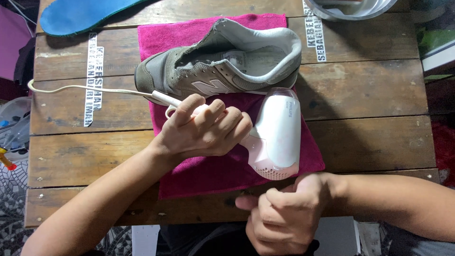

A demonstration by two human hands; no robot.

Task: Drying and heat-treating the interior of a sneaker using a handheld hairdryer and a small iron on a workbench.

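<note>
Nearest, the right hand [284,215] is curled into a loose fist at the near edge of the plank surface [369,95], holding nothing visible. Beyond it the left hand [204,130] wraps its fingers [222,118] round the handle of a smooth pale pink hair dryer [277,132], lying on a fuzzy magenta towel [208,173]. Farther, a grey suede shoe [222,61] rests on the towel; a blue insole [80,14] lies at the far left corner

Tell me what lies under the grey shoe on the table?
The grey shoe lies on its side on a magenta towel, spread over the wooden table. The hair dryer in the left hand hides part of the towel.
</note>
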